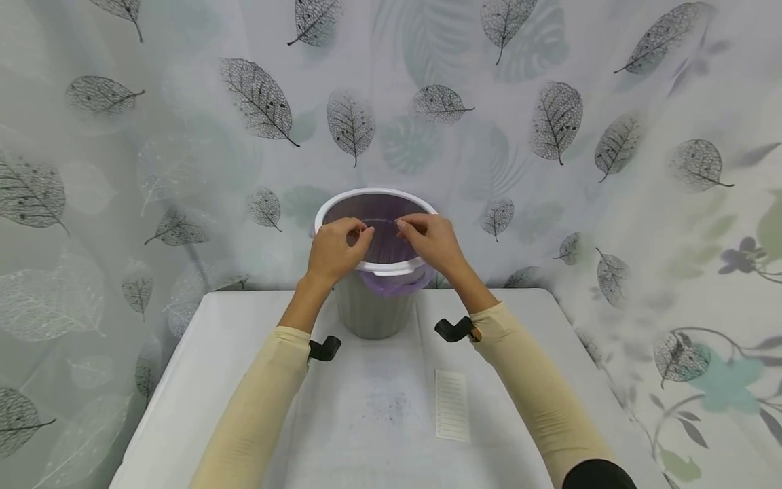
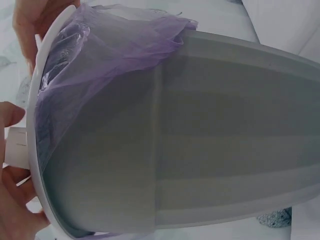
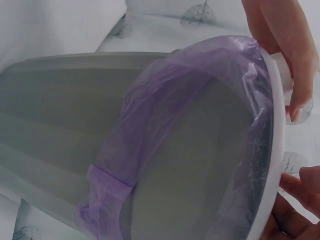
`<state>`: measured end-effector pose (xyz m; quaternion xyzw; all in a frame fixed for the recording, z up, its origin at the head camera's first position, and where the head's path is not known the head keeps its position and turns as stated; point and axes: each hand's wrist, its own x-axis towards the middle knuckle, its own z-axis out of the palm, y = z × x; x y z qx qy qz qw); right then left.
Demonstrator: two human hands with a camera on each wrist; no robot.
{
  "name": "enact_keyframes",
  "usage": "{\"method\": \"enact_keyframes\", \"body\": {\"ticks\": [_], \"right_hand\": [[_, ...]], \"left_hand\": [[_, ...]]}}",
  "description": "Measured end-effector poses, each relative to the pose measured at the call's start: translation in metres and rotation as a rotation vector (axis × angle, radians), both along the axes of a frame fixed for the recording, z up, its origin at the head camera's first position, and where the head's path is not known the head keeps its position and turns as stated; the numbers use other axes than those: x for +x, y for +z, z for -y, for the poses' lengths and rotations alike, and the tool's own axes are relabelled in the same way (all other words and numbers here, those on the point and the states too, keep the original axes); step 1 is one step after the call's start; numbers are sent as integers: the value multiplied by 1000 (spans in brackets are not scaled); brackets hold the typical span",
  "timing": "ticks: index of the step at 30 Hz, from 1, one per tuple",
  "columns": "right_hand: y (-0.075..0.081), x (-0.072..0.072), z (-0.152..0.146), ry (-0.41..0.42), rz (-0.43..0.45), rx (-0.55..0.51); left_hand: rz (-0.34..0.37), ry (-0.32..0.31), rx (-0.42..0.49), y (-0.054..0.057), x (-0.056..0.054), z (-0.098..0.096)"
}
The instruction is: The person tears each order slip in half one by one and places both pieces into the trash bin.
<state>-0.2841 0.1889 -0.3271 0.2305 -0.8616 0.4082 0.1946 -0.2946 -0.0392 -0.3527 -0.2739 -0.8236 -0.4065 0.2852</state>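
A grey trash bin [image 1: 374, 309] stands at the back of the table with a white rim ring [image 1: 339, 198]. Its purple bag liner [image 1: 391, 284] folds out under the ring at the front. My left hand [image 1: 334, 250] is over the left of the opening, fingers curled, thumb near the fingertips. Across from it my right hand [image 1: 432, 239] has bent fingers, thumb and forefinger close together. A faint line runs between them; whether either holds it cannot be seen. By the left fingers, a small white piece [image 2: 17, 147] shows at the rim in the left wrist view.
A pale card with lines of print [image 1: 452, 405] lies on the white tabletop [image 1: 360, 407], in front of the bin and to its right. A curtain with leaf prints [image 1: 391, 156] hangs behind and around the table. Black wrist camera mounts [image 1: 325, 348] jut inward from both sleeves.
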Motion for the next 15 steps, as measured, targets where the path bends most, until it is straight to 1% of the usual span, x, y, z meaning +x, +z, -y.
{"method": "enact_keyframes", "body": {"ticks": [4,7,12,15], "right_hand": [[1,11,-3,23,-60,-31],[0,21,-8,29,-88,-56],[-6,37,-17,29,-85,-86],[-12,46,-22,34,-75,-107]], "left_hand": [[-14,-9,2,2,3,1],[-20,-19,13,1,4,2],[-10,-50,58,-3,8,6],[-13,-54,73,-5,12,8]]}}
